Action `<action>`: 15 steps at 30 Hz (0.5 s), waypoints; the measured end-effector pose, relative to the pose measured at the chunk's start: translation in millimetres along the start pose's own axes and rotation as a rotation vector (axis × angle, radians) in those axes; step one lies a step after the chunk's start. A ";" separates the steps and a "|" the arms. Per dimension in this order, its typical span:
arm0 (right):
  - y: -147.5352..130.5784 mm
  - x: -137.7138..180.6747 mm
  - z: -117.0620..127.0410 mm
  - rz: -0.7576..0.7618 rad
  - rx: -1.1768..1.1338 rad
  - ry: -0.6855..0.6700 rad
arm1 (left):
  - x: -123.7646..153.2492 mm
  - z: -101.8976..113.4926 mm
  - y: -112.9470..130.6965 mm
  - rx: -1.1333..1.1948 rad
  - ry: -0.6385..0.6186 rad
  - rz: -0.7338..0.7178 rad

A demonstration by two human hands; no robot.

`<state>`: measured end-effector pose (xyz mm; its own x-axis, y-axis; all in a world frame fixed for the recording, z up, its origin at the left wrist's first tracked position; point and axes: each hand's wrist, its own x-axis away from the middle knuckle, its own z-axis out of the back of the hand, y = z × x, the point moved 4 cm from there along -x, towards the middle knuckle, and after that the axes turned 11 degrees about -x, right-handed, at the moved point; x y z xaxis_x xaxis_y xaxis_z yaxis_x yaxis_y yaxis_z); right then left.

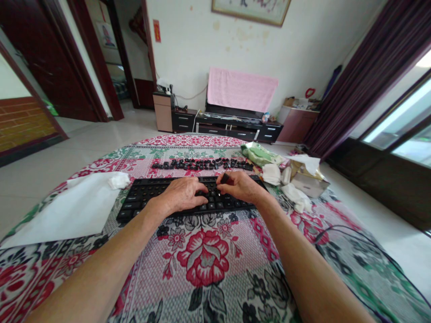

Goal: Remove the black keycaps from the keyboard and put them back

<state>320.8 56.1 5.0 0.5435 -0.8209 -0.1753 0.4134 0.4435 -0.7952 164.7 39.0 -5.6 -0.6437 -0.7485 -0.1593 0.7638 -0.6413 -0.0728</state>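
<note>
A black keyboard (134,204) lies across the patterned tablecloth, with keycaps on at its left and bottom edges and bare key sockets visible in its upper left part. My left hand (183,193) rests on the middle of it, thumb and forefinger apart and touching the keys. Just to the right, my right hand (240,186) is closed on a small black object (225,178) whose kind I cannot make out; a light glint shows below it. Loose black keycaps (202,164) lie in rows behind the keyboard. My hands hide part of the keyboard's centre.
White paper (74,211) with a crumpled tissue (119,181) lies at left. At right are a green packet (261,154), used tissues (298,197) and a tissue box (310,181). A black cable (357,231) loops over the right side of the table.
</note>
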 end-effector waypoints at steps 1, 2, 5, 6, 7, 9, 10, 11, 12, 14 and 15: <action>-0.7 0.1 -0.1 -0.004 -0.006 -0.004 | 0.0 0.1 0.0 0.002 -0.002 0.001; -1.3 0.1 -0.3 -0.008 -0.009 -0.002 | 0.0 0.1 0.0 0.005 -0.006 0.003; -2.8 -0.1 -2.0 -0.021 0.004 0.033 | -0.2 0.2 -0.1 0.011 -0.020 0.017; -3.2 -0.3 -2.7 -0.020 0.009 0.047 | -0.3 0.3 0.0 0.013 -0.023 0.019; -3.8 -0.5 -3.3 -0.015 0.011 0.057 | -0.4 0.4 0.1 0.015 -0.024 0.020; -4.3 -0.9 -3.2 0.000 -0.005 0.063 | -0.6 0.8 0.5 0.017 -0.024 0.015; -4.2 -1.0 -1.9 0.007 -0.032 0.068 | -0.6 1.0 0.7 0.018 -0.024 0.012; -3.6 -0.9 0.5 0.013 -0.070 0.079 | -0.5 1.2 0.9 0.019 -0.023 0.008; -2.7 -0.7 3.3 0.016 -0.114 0.089 | -0.5 1.4 0.9 0.020 -0.021 0.006; -0.1 0.2 9.1 0.013 -0.179 0.101 | -0.4 1.6 0.9 0.021 -0.020 0.002; 1.2 0.7 11.0 0.007 -0.186 0.096 | -0.4 1.6 0.7 0.022 -0.018 0.001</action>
<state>329.7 60.0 10.4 0.4699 -0.8525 -0.2289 0.2630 0.3827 -0.8856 165.4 38.6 -4.0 -0.6440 -0.7517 -0.1419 0.7632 -0.6442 -0.0508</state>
